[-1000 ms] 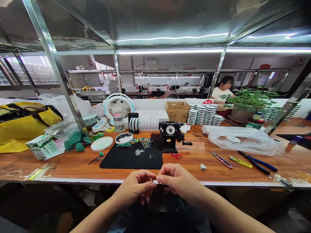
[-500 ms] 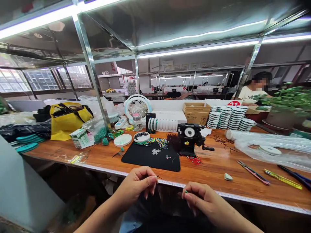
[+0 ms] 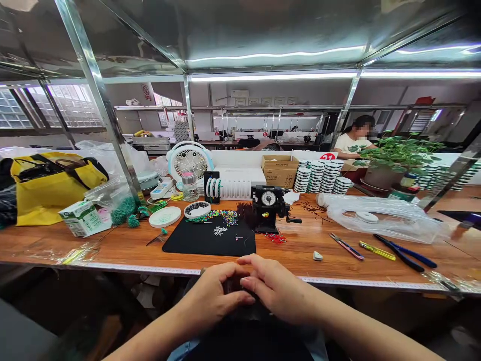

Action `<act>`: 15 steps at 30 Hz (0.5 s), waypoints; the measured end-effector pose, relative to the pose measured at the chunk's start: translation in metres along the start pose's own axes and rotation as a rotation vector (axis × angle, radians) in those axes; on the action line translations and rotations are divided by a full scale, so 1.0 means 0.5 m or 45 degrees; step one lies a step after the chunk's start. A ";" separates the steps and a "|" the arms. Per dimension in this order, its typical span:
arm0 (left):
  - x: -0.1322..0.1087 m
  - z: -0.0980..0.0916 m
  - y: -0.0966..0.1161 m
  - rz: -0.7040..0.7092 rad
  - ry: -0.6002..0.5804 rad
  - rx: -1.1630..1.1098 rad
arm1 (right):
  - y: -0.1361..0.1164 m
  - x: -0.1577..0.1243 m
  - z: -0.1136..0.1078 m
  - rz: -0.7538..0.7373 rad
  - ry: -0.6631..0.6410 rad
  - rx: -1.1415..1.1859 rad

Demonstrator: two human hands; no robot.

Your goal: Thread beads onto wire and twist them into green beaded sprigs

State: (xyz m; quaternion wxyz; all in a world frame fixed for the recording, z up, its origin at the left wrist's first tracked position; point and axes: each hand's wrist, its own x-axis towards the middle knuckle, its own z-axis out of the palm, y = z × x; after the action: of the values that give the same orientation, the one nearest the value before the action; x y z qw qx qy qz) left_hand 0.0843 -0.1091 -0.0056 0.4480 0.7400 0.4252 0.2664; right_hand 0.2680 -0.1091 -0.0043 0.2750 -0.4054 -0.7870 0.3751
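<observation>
My left hand (image 3: 218,296) and right hand (image 3: 276,286) are close together at the front edge of the table (image 3: 293,260), fingers curled, with a narrow gap between thumb and forefinger on each. Whether I hold anything small in either, I cannot tell.

The one black mat (image 3: 210,245) lies flat at eleven o'clock from my hands, its long axis running nine to three. It bears one spread of coloured beads (image 3: 230,216) along its far side and one heap of small white pieces (image 3: 220,230) nearer its middle.

Two shallow round dishes stand beyond: the black-filled dish (image 3: 197,210) at eleven, the pale dish (image 3: 164,216) with thin green bits at ten. One black machine (image 3: 267,208) stands just past twelve, its crank out toward three.

Three tools lie between two and three o'clock: pink-handled snips (image 3: 347,246), blades toward ten, one yellow cutter (image 3: 378,250) and one pair of pliers (image 3: 406,253).

One cardboard box (image 3: 280,171) stands between twelve and one, flaps up, its contents hidden. The yellow bag (image 3: 56,195) at ten holds dark stuff.
</observation>
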 end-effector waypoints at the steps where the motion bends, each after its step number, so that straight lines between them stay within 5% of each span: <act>1: 0.007 0.010 -0.001 0.007 -0.005 -0.038 | 0.001 0.003 0.005 0.014 0.017 0.000; 11: 0.044 -0.017 -0.060 -0.263 -0.242 -0.460 | 0.095 -0.019 -0.046 0.250 -0.104 0.476; 15: 0.060 -0.016 -0.076 -0.333 -0.357 -0.610 | 0.121 -0.017 -0.036 0.215 0.164 1.088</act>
State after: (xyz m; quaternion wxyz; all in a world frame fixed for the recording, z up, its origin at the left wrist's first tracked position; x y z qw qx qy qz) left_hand 0.0781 -0.0708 -0.0353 0.6945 0.5819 0.3760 0.1944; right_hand 0.3119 -0.0858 -0.0442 0.4347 -0.3406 -0.5065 0.6622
